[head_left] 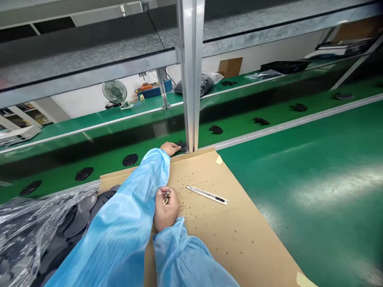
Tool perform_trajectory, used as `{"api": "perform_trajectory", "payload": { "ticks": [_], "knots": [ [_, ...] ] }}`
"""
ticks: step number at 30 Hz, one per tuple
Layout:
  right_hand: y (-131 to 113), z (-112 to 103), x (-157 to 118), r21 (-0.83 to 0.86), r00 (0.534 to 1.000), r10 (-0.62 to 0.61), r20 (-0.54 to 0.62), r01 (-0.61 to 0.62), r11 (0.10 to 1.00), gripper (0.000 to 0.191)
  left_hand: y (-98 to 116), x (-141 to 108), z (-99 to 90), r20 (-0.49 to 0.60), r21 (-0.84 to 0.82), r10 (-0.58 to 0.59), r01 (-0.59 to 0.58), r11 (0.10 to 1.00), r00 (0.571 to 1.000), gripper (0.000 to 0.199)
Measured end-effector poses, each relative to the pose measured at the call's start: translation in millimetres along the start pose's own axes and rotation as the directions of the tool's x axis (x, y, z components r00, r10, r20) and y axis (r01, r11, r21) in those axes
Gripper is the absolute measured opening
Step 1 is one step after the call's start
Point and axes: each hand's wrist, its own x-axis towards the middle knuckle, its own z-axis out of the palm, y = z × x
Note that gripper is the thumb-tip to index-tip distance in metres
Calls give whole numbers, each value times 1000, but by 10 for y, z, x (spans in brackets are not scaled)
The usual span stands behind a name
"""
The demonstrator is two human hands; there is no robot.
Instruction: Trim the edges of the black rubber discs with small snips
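Note:
My left hand (pixel 170 148) stretches out to the green conveyor belt, its fingers closed on the edge of a flat black piece (pixel 181 146) beside the metal post. Closer to me, my right hand (pixel 166 211) is closed around a small metal tool (pixel 166 196) that looks like nippers; most of it is hidden in the fist. A white utility knife (pixel 207 195) lies on the cardboard sheet (pixel 239 255) to the right of that hand. Tiny dark scraps are scattered around it.
At the left, a clear plastic bag (pixel 26 223) holds many dark flat pieces (pixel 78 223). Several black pieces (pixel 130 160) lie spaced along the conveyor belt (pixel 104 163). An upright metal post (pixel 191 79) stands just beyond the cardboard. The green tabletop (pixel 314 167) extends to the right.

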Motion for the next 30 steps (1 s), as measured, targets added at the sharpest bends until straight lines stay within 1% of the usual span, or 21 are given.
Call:
{"api": "perform_trajectory", "payload": {
  "ticks": [2, 5, 7, 9, 12, 14, 17, 19, 22, 25, 28, 30],
  "knots": [
    [14, -6, 8, 4, 1000, -10, 4, 10, 1000, 15, 30, 82, 121, 45, -5, -16, 16, 1000, 999, 19],
    [32, -2, 16, 14, 1000, -23, -7, 23, 1000, 14, 26, 115, 189, 26, -5, -36, 37, 999, 999, 22],
    [33, 12, 14, 19, 999, -33, -22, 34, 999, 14, 6, 83, 159, -12, -8, -36, 36, 999, 999, 27],
    [26, 29, 5, 20, 998, -40, -38, 41, 999, 14, -17, 18, 85, -41, -3, -23, 23, 1000, 999, 32],
    [10, 49, -13, 17, 997, -37, -65, 38, 999, 14, -33, -98, -42, -44, 46, -5, 7, 999, 999, 37],
    [0, 51, -20, 11, 997, -39, -66, 40, 999, 14, -22, -152, -85, -31, 100, -11, 14, 995, 999, 42],
    [-13, 39, -19, -13, 997, -68, -38, 67, 998, 13, 35, -157, -36, -33, 175, -53, 58, 983, 998, 63],
    [-20, 32, -14, -34, 996, -86, -32, 85, 996, 12, 96, -116, 56, -51, 214, -94, 103, 971, 994, 70],
    [-12, 37, -1, -60, 992, -85, -94, 80, 995, 12, 194, -22, 211, -72, 254, -155, 169, 952, 985, 63],
    [17, 50, 10, -80, 986, -86, -144, 75, 994, 12, 260, 72, 322, -70, 254, -173, 186, 949, 982, 50],
    [34, 58, 13, -87, 986, -88, -145, 76, 993, 10, 267, 123, 377, -62, 207, -158, 168, 964, 985, 34],
    [21, 62, 11, -81, 986, -77, -145, 66, 995, 10, 248, 115, 376, -80, 144, -154, 164, 976, 985, 28]
  ]
}}
